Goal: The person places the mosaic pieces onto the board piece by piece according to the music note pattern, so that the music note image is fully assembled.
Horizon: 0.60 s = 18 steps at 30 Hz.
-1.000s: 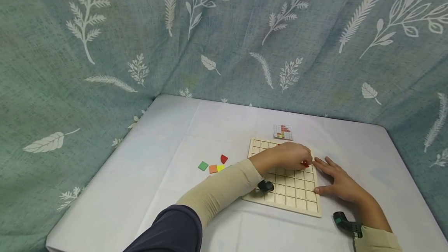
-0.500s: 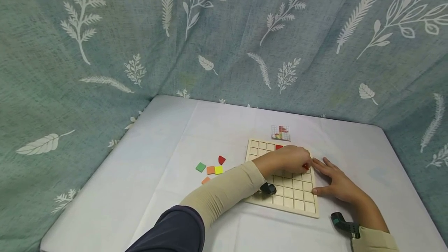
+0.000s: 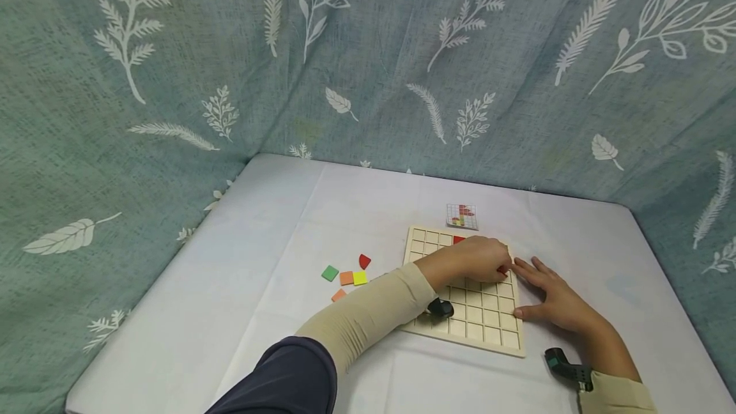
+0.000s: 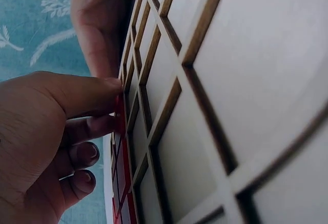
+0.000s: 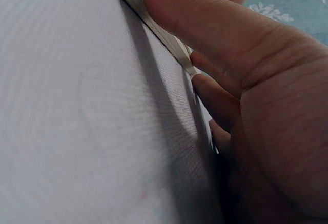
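- Pinching a small red tile (image 4: pixel 121 115), the left hand (image 3: pixel 482 259) leans over the wooden grid board (image 3: pixel 475 315), lower right of the frame's centre.
- Fingers spread, the right hand (image 3: pixel 558 302) touches the board's right edge.
- Green tile (image 3: pixel 330 273), yellow tile (image 3: pixel 360 278): lower middle of the frame.

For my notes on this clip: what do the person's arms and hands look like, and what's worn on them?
The left hand and right hand are both ungloved. The left arm has a beige sleeve below a loose navy sleeve; the right shows a matching beige cuff. A small black camera sits at each wrist.
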{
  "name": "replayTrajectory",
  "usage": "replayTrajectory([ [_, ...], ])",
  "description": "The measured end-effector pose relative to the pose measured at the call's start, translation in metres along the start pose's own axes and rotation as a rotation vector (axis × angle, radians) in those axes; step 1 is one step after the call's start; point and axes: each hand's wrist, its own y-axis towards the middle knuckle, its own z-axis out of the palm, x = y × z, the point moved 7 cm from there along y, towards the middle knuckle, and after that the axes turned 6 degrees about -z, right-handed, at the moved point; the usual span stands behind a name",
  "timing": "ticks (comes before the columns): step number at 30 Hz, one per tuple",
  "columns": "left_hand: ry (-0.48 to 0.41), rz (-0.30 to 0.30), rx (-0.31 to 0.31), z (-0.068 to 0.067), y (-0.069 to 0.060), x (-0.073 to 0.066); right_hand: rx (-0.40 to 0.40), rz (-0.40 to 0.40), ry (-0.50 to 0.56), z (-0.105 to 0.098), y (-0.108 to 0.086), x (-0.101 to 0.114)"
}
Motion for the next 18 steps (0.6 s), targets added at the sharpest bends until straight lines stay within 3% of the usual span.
replayTrajectory([
  [18,0.021,-0.091,-0.024,-0.0064,-0.0036,0.0019,-0.007,-0.014,-0.001,-0.0009,0.0004,0.0001],
])
